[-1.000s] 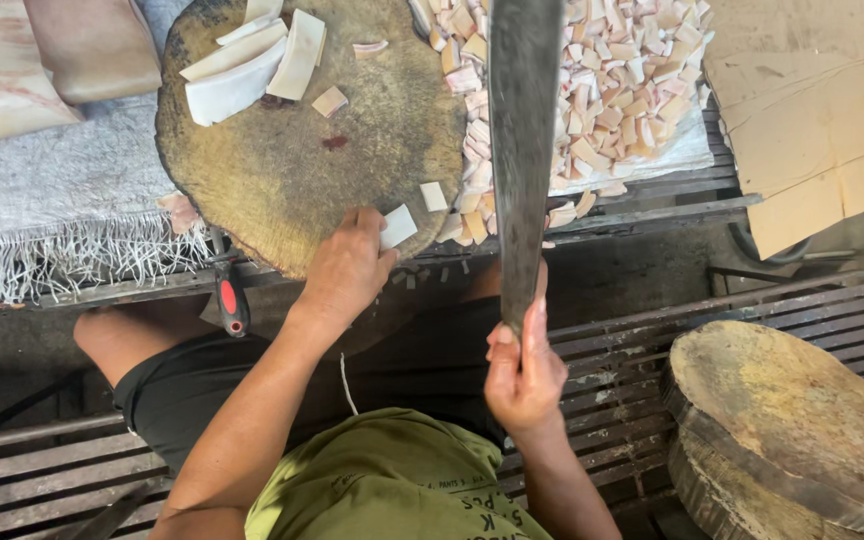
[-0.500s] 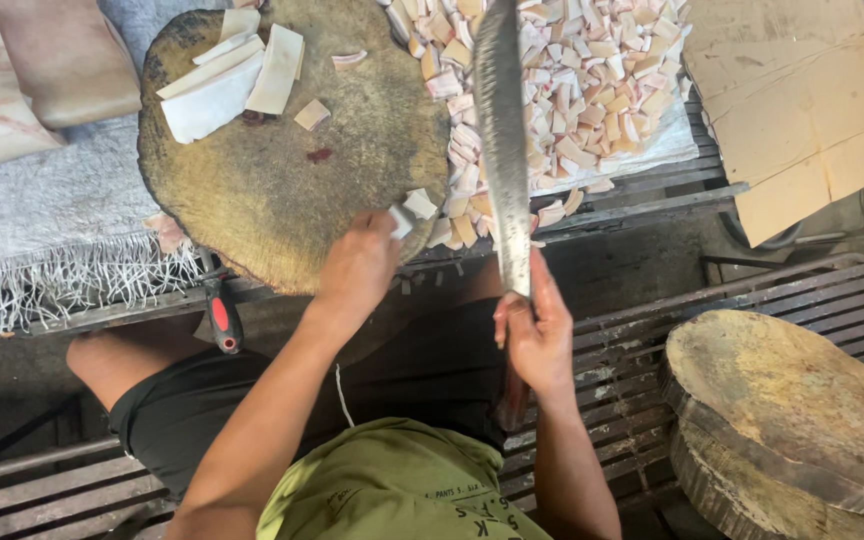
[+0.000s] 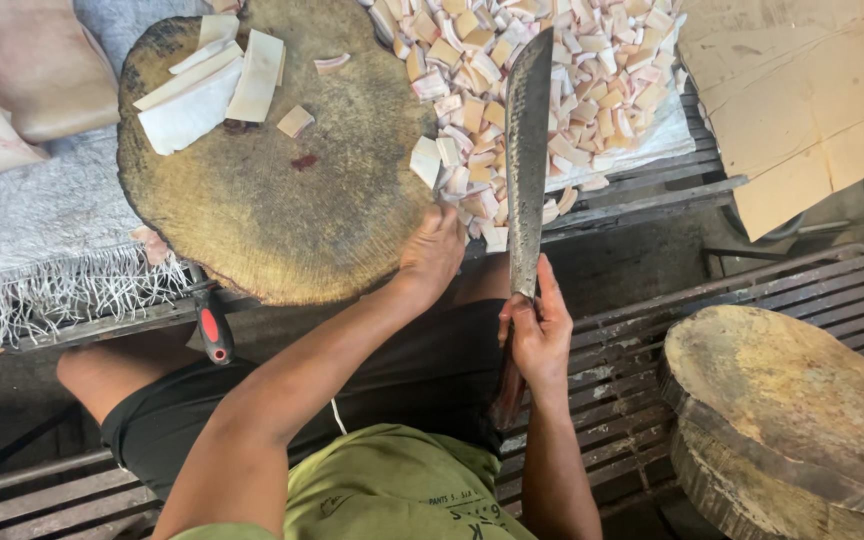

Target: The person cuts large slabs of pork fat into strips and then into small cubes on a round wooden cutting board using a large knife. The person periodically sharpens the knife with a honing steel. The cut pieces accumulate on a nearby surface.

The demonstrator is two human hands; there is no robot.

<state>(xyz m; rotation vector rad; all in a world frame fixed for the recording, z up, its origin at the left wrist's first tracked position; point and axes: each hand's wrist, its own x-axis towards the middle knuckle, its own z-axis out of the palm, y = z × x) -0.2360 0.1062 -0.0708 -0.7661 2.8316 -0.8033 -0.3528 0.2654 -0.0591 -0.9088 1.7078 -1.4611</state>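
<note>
Near the middle of the frame the right hand [image 3: 540, 335] is wrapped around the dark wooden handle of a long cleaver [image 3: 526, 165], whose broad, mottled blade points up towards the top edge and stands over the pile of cut pieces [image 3: 552, 90] — pale pink and cream cubes heaped at the upper centre and upper right. The left hand [image 3: 434, 250] lies just left of the blade, fingers curled and resting on the near rim of the round chopping block [image 3: 282, 190], its fingertips touching a few loose pieces at the edge of the pile; whether it grips any of them cannot be told. The block fills the upper-left centre of the frame, worn and yellow-brown, and on its far side lie several white strips [image 3: 212, 85] with one small cube [image 3: 295, 121] beside them. Left of the block a grey fringed cloth [image 3: 42, 250] covers the surface, with pale sacks [image 3: 42, 70] in the upper left corner. A red-and-black handled tool [image 3: 214, 330] lies below the block's rim. In the lower right sit stacked wooden rounds [image 3: 792, 410] on a slatted bench [image 3: 642, 340], and flattened cardboard [image 3: 792, 100] occupies the upper right — well apart from both hands.
</note>
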